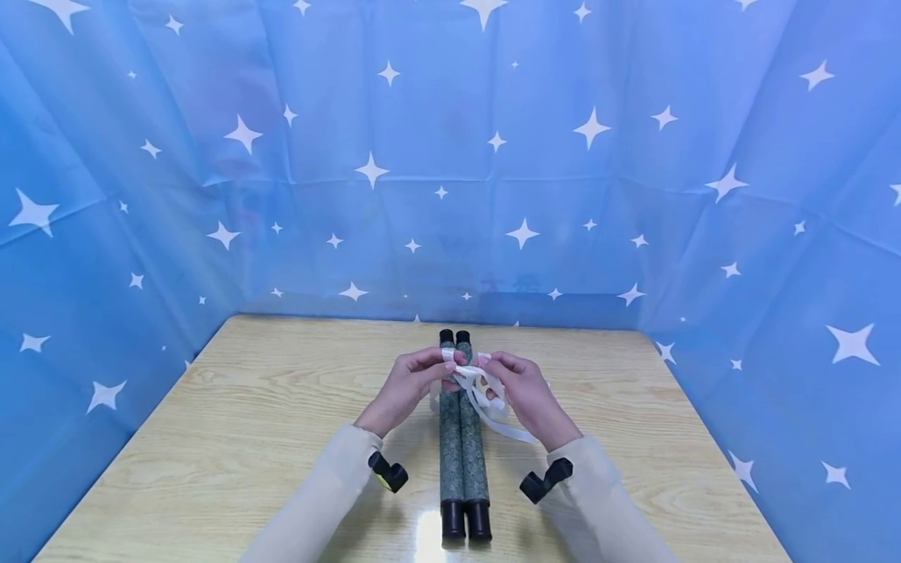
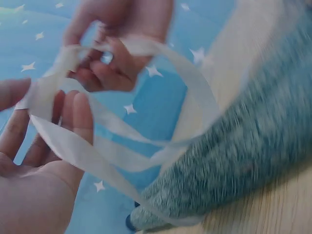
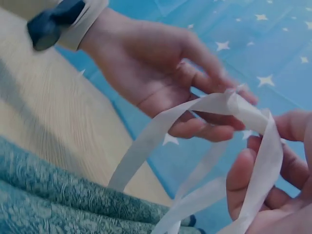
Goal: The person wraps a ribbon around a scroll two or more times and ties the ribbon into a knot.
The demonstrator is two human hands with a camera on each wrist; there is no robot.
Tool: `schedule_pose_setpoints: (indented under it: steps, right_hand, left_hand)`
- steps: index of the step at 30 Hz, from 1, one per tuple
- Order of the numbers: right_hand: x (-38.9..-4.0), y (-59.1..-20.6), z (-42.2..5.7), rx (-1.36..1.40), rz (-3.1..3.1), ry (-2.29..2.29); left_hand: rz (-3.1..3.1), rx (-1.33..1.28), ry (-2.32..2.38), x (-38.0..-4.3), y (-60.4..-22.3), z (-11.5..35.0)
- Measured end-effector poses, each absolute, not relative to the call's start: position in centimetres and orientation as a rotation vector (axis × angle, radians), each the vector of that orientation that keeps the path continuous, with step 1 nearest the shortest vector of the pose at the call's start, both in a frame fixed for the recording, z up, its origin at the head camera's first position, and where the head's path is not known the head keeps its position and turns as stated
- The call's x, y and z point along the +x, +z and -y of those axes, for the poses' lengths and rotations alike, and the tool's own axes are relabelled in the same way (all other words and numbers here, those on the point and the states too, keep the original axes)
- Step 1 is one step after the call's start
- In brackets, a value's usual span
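Note:
A hanging scroll rolled from both ends into two side-by-side rolls (image 1: 451,446) lies lengthwise on the table, with green patterned cloth and dark end knobs. Over its far half, both hands work at a white ribbon (image 3: 139,146). My left hand (image 1: 403,389) pinches the ribbon between thumb and fingers, left of the rolls. On the other side, my right hand (image 1: 529,393) pinches another part of it close by. Loops of ribbon hang down to the scroll in both wrist views. Whether the ribbon is knotted where the hands meet, I cannot tell.
The scroll lies on a light wood-grain table (image 1: 281,438). Blue curtains (image 1: 436,211) with white stars stand behind the table and along both sides. A black wrist camera (image 1: 389,472) sits on the left sleeve and another (image 1: 546,480) on the right.

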State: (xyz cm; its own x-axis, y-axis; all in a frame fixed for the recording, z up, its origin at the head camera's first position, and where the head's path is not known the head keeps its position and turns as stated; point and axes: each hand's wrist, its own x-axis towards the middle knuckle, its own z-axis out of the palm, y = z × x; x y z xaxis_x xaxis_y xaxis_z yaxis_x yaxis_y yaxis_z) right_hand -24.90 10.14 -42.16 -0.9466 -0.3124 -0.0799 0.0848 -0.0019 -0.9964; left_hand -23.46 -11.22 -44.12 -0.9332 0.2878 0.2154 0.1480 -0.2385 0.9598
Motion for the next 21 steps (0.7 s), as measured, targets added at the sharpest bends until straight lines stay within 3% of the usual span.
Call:
schedule_pose_setpoints:
  steps: [10,21]
  right_hand:
    - [-25.0,-41.8,-11.8,-0.292,-1.737,-2.333]
    - [-25.9,-42.0,-15.9,-0.427,-1.302,-2.576]
  left_hand:
    - [-1.576,0.473,2.545,-23.5,-43.4,12.3]
    - [-1.253,0.588,2.689,-23.5,-43.6,14.6]
